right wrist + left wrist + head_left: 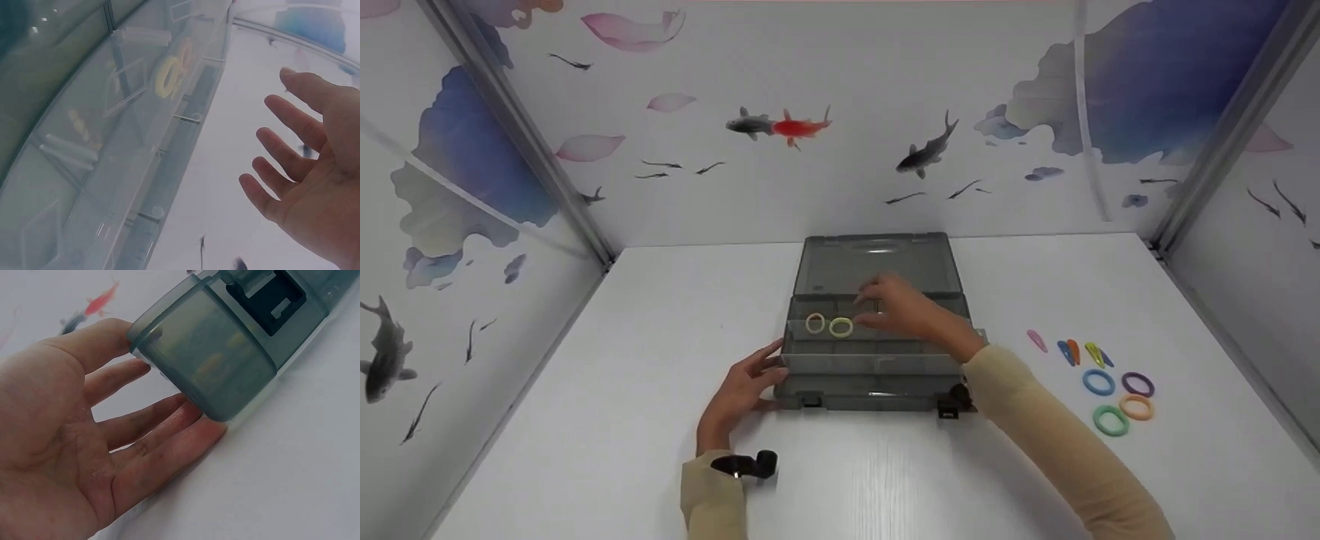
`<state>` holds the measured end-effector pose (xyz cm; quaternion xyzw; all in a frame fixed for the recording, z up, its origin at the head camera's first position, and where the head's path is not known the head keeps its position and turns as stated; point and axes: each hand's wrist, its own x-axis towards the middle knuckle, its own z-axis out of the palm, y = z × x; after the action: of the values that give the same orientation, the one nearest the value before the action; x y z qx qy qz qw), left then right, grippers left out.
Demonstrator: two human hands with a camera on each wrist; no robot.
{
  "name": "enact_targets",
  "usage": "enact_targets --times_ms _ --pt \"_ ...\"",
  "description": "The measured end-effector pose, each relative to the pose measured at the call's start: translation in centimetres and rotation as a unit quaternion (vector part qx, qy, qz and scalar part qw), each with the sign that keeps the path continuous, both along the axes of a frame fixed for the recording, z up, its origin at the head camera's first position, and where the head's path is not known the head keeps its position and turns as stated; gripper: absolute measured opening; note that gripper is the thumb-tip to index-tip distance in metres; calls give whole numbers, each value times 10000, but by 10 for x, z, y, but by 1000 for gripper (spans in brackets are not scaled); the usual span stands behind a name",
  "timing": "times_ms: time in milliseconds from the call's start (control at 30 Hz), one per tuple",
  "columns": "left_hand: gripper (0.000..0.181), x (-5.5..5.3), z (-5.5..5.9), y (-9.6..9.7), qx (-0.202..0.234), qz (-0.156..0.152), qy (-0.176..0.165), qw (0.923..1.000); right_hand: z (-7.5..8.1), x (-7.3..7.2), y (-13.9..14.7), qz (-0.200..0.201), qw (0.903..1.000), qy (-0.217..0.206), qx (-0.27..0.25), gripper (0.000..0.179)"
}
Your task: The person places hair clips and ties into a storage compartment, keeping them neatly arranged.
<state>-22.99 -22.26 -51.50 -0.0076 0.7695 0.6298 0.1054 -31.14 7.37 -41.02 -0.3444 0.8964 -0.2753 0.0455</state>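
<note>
A translucent grey-green plastic storage box (840,386) stands with its lid (877,266) raised at the back. Near its left side, inside a clear tray (900,364), are a pale pinkish hair tie (815,323) and a yellow hair tie (841,327); both also show in the right wrist view. My left hand (742,390) touches the box's left end, its fingers spread along the corner in the left wrist view. Over the box's middle hovers my right hand (901,306), holding nothing, with fingers apart and loosely bent beside the tray in the right wrist view.
Right of the box lie blue (1099,382), purple (1138,385), orange (1136,407) and green hair ties (1111,421). Behind them are several snap clips, among them a pink one (1036,340). Printed walls (840,180) enclose the white table (660,315) at back and sides.
</note>
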Motion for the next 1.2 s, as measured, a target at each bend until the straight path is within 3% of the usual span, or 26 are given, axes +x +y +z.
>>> enact_targets --times_ms 433,700,1067,1200 --pt "60 2 2 1 -77 30 68 9999 1 42 62 -72 9988 227 -423 47" --pt "61 2 0 3 -141 29 27 9999 -9 62 100 -357 9957 -60 -858 47" --pt "61 1 1 1 -105 -20 41 9999 -17 79 156 -1240 9843 384 -1197 46" --pt "62 1 1 0 -147 -61 92 9998 -20 82 175 -1505 9804 198 -1253 45"
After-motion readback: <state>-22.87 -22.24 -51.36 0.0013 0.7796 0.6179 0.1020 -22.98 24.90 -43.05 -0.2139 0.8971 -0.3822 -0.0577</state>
